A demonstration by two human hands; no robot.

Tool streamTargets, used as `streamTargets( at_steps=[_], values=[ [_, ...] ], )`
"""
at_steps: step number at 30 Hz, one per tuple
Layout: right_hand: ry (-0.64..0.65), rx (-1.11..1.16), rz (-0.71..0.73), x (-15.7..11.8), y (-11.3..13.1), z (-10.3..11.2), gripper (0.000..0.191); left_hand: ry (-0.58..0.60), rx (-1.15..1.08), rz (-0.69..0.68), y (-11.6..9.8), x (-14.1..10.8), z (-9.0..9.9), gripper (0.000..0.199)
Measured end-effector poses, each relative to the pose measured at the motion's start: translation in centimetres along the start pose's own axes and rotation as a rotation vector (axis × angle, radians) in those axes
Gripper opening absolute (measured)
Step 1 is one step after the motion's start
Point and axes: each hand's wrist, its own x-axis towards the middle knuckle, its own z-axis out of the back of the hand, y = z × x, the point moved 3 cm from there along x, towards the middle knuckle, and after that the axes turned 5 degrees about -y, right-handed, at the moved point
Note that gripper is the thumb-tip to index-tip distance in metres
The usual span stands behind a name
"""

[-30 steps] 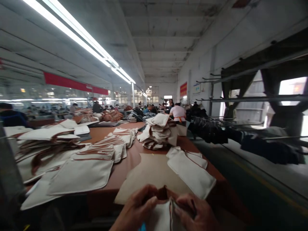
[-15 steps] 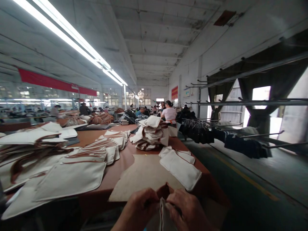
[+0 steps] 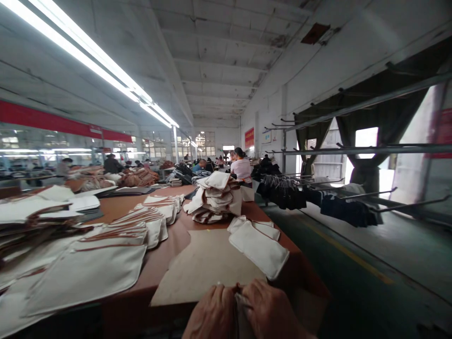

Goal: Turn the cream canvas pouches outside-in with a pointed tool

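Observation:
At the bottom centre, my left hand (image 3: 214,310) and my right hand (image 3: 266,306) are closed side by side on a cloth piece (image 3: 243,315). A pale strip of it with a seam runs down between them, and a bit of brown edge shows at the top. The rest is hidden by my fingers. Just beyond my hands lies a flat beige sheet (image 3: 208,263) on the brown table. Two white padded pieces (image 3: 259,249) rest on the sheet's right side.
A stack of white pieces (image 3: 217,195) stands behind the sheet. Overlapping white pieces with brown edging (image 3: 95,268) cover the left. A person in a pink top (image 3: 241,168) is farther back. Metal racks with dark garments (image 3: 348,209) stand at the right.
My fingers have folded down over the cloth piece, and its raised brown flap is now mostly covered. The view has turned slightly right, so the surroundings appear farther left.

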Motion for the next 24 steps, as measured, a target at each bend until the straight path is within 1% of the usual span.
streamTargets(
  at_steps=[1, 3, 5, 6, 7, 8, 9, 11, 12, 14, 16, 18, 21, 24],
  values=[
    [0.045, 0.108, -0.094, 0.2, -0.2, 0.5, 0.014, -0.001, -0.087, 0.046, 0.1, 0.1, -0.1, 0.031],
    [0.149, 0.410, -0.341, 0.7, -0.7, 1.4, 0.014, -0.014, -0.246, 0.126, 0.2, 0.5, 0.1, 0.025],
    [0.227, 0.776, -0.626, 0.6, -1.3, 1.8, 0.021, -0.031, -0.479, 0.225, 0.2, 1.1, 0.3, 0.032],
    [0.243, 0.959, -0.754, 0.5, -1.5, 1.8, 0.025, -0.027, -0.626, 0.280, 0.1, 1.3, 0.4, 0.036],
    [0.250, 1.125, -0.856, 0.2, -1.8, 1.5, 0.028, -0.007, -0.820, 0.356, 0.0, 1.5, 0.3, 0.041],
    [0.253, 1.259, -0.930, -0.2, -2.0, 1.1, 0.031, 0.032, -1.034, 0.448, -0.1, 1.6, 0.0, 0.044],
    [0.251, 1.358, -0.977, -0.5, -2.3, 0.5, 0.032, 0.083, -1.238, 0.543, -0.3, 1.7, -0.4, 0.048],
    [0.235, 1.456, -1.000, -1.2, -2.8, -0.7, 0.032, 0.183, -1.539, 0.702, -0.7, 1.7, -1.1, 0.051],
    [0.228, 1.476, -1.005, -1.4, -3.1, -1.3, 0.031, 0.216, -1.638, 0.756, -0.8, 1.7, -1.3, 0.050],
    [0.219, 1.511, -1.036, -1.7, -3.6, -2.3, 0.030, 0.242, -1.755, 0.802, -0.8, 1.8, -1.5, 0.047],
    [0.215, 1.541, -1.078, -1.7, -3.9, -2.9, 0.032, 0.255, -1.799, 0.796, -0.5, 2.3, -1.3, 0.046],
    [0.203, 1.562, -1.121, -1.5, -4.2, -3.1, 0.034, 0.268, -1.787, 0.768, -0.1, 2.8, -0.9, 0.049],
    [0.194, 1.562, -1.131, -1.4, -4.8, -3.4, 0.034, 0.298, -1.679, 0.712, 0.6, 3.7, -0.6, 0.052],
    [0.212, 1.521, -1.128, -1.5, -5.6, -4.2, 0.035, 0.341, -1.580, 0.715, 1.2, 4.4, -0.7, 0.046]
  ],
)
